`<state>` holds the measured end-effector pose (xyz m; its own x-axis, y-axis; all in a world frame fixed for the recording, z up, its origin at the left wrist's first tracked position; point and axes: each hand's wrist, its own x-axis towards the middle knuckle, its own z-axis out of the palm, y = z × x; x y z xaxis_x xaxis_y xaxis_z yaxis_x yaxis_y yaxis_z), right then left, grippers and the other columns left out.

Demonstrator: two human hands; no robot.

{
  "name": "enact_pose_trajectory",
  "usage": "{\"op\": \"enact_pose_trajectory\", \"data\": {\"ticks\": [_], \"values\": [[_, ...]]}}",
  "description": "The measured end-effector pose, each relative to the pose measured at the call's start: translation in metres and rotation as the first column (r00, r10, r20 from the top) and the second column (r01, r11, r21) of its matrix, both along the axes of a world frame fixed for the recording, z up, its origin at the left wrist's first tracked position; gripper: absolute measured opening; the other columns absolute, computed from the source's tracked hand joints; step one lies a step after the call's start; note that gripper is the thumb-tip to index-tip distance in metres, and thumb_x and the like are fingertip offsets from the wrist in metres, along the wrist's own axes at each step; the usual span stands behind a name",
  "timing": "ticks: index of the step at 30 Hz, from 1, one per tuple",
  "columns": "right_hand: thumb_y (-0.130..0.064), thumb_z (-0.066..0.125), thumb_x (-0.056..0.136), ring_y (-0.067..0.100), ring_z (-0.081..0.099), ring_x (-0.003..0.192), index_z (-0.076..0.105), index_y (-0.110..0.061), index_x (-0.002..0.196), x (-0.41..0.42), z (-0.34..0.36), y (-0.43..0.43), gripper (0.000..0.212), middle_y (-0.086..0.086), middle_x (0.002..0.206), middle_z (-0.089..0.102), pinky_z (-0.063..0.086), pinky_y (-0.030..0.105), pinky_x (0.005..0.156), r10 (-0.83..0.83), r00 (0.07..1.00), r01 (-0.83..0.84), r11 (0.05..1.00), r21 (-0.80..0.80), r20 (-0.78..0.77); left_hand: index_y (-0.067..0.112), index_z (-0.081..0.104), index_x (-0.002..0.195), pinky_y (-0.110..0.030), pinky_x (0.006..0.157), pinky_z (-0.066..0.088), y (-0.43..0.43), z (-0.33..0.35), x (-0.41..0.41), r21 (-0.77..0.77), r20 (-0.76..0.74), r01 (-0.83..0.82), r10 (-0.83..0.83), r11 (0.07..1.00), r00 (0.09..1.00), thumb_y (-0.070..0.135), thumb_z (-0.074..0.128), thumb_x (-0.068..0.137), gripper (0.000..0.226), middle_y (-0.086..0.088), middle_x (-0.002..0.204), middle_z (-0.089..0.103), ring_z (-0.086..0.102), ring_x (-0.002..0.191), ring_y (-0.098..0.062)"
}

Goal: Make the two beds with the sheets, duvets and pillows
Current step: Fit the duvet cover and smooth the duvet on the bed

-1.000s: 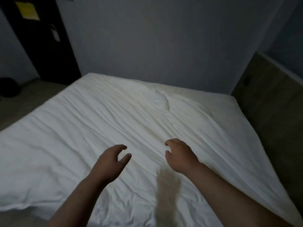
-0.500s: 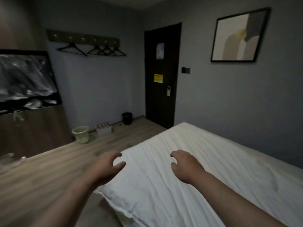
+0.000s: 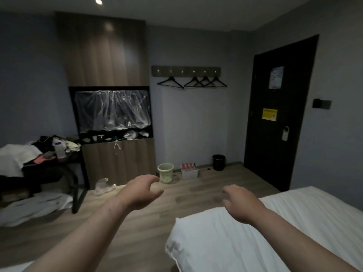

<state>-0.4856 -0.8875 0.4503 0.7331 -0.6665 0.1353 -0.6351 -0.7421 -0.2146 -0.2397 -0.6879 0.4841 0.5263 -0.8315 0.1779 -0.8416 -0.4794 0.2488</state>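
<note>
White sheet (image 3: 306,218) covers the bed (image 3: 177,250), which fills the lower right of the view, its rounded corner pointing toward the wooden floor (image 3: 196,195). Both hands are held out in the air with fingers loosely curled and spread, gripping nothing. The right hand (image 3: 241,205) hangs just above the bed near that corner, palm down; it seems clear of the sheet, though contact cannot be ruled out. The left hand (image 3: 140,193) is off the bed, left of its corner, over the floor, thumb and fingers parted as if cupped. Beyond the bed, against the far wall, stand a pale green basket (image 3: 166,172), a white crate of red-capped bottles (image 3: 189,171) and a black bin (image 3: 218,162), with a dark door (image 3: 275,114) past the bed's far end. Well to the left of the bed a dark tabletop (image 3: 49,162) carries clutter and white cloth, and crumpled white linen (image 3: 33,207) lies on the floor under it.
</note>
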Motion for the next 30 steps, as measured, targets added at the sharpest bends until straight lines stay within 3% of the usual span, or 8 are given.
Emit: {"op": "enact_pose_trajectory", "data": {"ticks": [11,19,24,30], "values": [[-0.029,0.046,0.094,0.026,0.052,0.126,0.055,-0.018,0.130,0.226,-0.007,-0.050,0.039,0.004,0.138,0.055,0.042,0.040,0.105,0.098,0.992,-0.100,0.995,-0.017,-0.084,0.022,0.052,0.138,-0.032,0.109,0.038,-0.007,-0.041,0.218,0.020,-0.043,-0.127,0.128,0.992,0.991,0.051,0.058,0.089,0.057,0.006,0.141,0.053,0.044,0.134,-0.015],[-0.030,0.048,0.095,0.024,0.046,0.133,0.048,-0.018,0.142,0.399,-0.021,-0.084,0.048,0.004,0.145,0.049,0.039,0.038,0.110,0.004,0.997,0.000,0.999,0.043,-0.080,0.020,0.049,0.141,-0.035,0.109,0.038,-0.052,-0.033,0.409,0.028,-0.044,-0.048,0.049,0.998,0.998,0.048,0.059,0.090,0.059,0.003,0.146,0.050,0.045,0.134,-0.017],[-0.032,0.049,0.096,0.023,0.047,0.133,0.048,-0.019,0.141,0.467,-0.016,-0.121,0.047,0.004,0.143,0.051,0.039,0.037,0.110,-0.082,0.992,0.086,0.995,0.047,-0.091,0.026,0.043,0.145,-0.031,0.110,0.033,-0.102,-0.023,0.486,0.065,-0.029,0.011,-0.009,0.998,1.000,0.050,0.054,0.093,0.058,0.008,0.152,0.042,0.037,0.140,-0.015],[-0.033,0.049,0.096,0.022,0.046,0.133,0.047,-0.017,0.142,0.546,-0.029,-0.201,0.048,0.005,0.143,0.050,0.038,0.035,0.110,-0.168,0.983,0.172,0.983,0.066,-0.069,0.025,0.051,0.137,-0.033,0.109,0.037,-0.192,-0.034,0.576,0.056,-0.048,0.115,-0.112,0.992,0.993,0.049,0.056,0.091,0.052,0.006,0.144,0.051,0.044,0.134,-0.018]]}}
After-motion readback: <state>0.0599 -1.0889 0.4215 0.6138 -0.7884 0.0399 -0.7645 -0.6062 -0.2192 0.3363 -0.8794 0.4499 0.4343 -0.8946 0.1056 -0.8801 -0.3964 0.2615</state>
